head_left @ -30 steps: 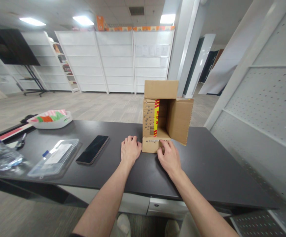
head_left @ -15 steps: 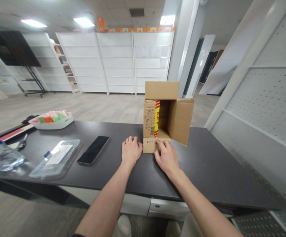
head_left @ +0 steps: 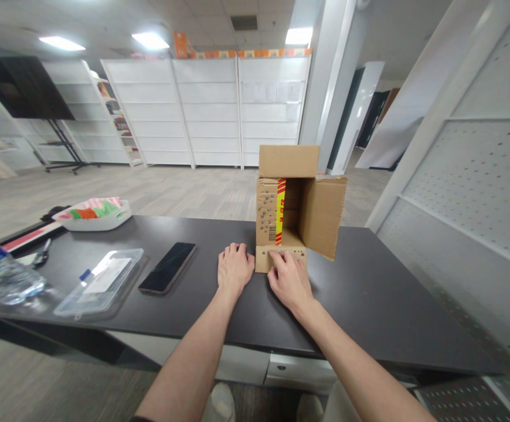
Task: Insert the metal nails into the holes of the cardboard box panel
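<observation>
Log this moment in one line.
left hand: palm down on tabletop beside cardboard box | right hand: at lower flap | box: partly open, side flap swung outward | phone: left of left hand

Your left grip rests on the tabletop, fingers bent, just beside a cardboard box that stands with its opening toward you. Your right grip touches the box's lower flap with its fingertips. To your left lie a phone, a clear plastic case and a bottle, with a white basket behind.
</observation>
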The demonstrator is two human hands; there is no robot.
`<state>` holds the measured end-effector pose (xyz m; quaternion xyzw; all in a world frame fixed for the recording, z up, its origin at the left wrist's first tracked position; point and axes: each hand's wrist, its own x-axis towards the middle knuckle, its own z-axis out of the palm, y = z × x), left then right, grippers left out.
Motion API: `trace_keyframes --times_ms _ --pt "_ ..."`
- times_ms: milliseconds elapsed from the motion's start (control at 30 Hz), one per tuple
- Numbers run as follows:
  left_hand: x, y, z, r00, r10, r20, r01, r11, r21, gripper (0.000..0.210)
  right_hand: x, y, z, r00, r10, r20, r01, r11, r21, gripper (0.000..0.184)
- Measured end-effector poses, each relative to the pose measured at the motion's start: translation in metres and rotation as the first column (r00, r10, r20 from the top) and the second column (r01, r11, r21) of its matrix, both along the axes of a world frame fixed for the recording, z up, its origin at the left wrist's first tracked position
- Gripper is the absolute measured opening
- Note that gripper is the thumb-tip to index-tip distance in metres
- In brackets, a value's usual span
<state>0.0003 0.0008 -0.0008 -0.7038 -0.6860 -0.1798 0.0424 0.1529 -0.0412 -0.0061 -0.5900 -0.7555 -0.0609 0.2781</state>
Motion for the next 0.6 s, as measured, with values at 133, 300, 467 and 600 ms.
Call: trace_keyframes --times_ms 133,300,467,600 --pt "-0.001 -0.001 0.001 1.0 -0.01 0.001 0.01 1.0 0.006 0.031 -0.005 0.001 0.002 1.0 0.004 0.018 -0.004 1.0 0.0 0.041" --pt "0.0 -0.001 0.001 1.0 -0.007 -0.007 0.007 1.0 0.007 0.031 -0.007 0.003 0.004 1.0 0.001 0.027 -0.001 1.0 -0.024 0.039" --pt "0.0 -0.001 0.001 1.0 -0.002 -0.014 0.002 1.0 -0.003 0.03 -0.01 0.008 0.004 0.999 0.001 0.045 -0.001 1.0 -0.001 0.031" --pt "0.0 -0.001 0.001 1.0 -0.004 -0.009 0.003 1.0 -0.007 0.031 -0.011 0.013 0.002 0.999 -0.007 0.034 0.005 0.998 0.067 0.023"
